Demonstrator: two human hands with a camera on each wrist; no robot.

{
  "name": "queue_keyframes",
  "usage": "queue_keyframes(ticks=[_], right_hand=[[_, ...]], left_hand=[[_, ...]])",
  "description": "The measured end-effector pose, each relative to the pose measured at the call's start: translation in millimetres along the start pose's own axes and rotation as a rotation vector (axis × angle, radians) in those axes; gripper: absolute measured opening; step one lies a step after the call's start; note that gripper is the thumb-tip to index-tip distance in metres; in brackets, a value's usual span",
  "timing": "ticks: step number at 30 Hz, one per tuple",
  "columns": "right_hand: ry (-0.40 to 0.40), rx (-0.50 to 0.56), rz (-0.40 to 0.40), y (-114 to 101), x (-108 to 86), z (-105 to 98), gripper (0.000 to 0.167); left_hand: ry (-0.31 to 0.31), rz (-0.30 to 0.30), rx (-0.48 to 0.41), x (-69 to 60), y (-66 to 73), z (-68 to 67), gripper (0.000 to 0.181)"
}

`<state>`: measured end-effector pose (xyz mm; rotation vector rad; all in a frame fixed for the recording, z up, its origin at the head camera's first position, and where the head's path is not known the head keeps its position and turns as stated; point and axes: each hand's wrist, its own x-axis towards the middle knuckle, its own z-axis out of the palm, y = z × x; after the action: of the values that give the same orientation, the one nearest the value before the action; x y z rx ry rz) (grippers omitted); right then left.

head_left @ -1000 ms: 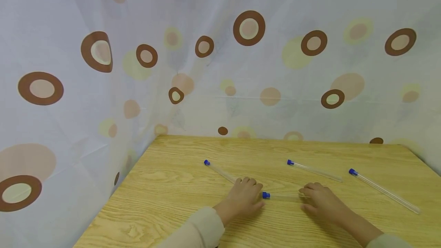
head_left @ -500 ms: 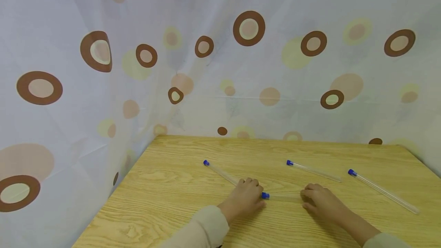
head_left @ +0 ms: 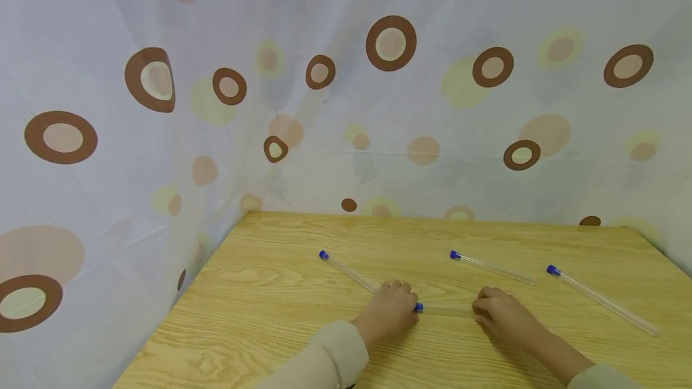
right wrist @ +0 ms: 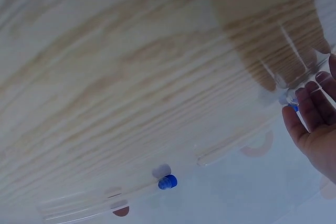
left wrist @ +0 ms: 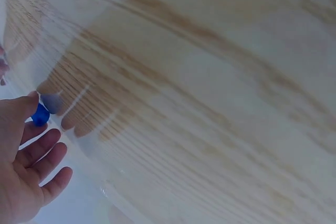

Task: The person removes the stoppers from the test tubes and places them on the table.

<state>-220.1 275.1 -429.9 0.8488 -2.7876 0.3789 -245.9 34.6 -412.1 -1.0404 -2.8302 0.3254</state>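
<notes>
A clear test tube (head_left: 446, 309) with a blue cap lies crosswise on the table between both hands. My left hand (head_left: 390, 312) pinches its blue cap (left wrist: 40, 115) between thumb and index finger, as the left wrist view shows; the other fingers are spread. At the tube's far right end, my right hand (head_left: 507, 315) holds it with thumb and fingertips, which hide that end. Just beyond the left hand lies another capped tube (head_left: 348, 272), its lower end partly behind the fingers.
Two more blue-capped tubes lie to the right: a middle one (head_left: 494, 268) behind the right hand and a longer-looking one (head_left: 604, 302) at the far right. The wood-grain table (head_left: 243, 311) meets a dotted curtain (head_left: 324, 179) at its back and left.
My left hand has slid slightly right and now covers most of the blue cap, which was beside its fingers before. The right hand and the other tubes have barely moved.
</notes>
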Motion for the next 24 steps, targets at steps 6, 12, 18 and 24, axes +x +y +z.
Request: queue_keyframes(ticks=[6, 12, 18, 24], right_hand=[[0.028, -0.011, 0.019, -2.5, -0.4, 1.6, 0.007], [0.064, -0.017, 0.012, -6.5, -2.1, 2.5, 0.009], [0.062, -0.004, 0.02, -6.4, -2.2, 2.3, 0.009], [0.046, 0.01, 0.029, -5.5, -1.6, 0.3, 0.01]], left_hand=[[-0.006, -0.014, 0.045, 2.5, 1.8, 1.9, 0.026], [0.002, -0.02, 0.022, 3.9, 2.0, 5.2, 0.021], [0.01, -0.029, -0.006, 4.7, 1.7, 6.4, 0.021], [0.017, -0.028, -0.005, 6.0, 1.2, 7.4, 0.021]])
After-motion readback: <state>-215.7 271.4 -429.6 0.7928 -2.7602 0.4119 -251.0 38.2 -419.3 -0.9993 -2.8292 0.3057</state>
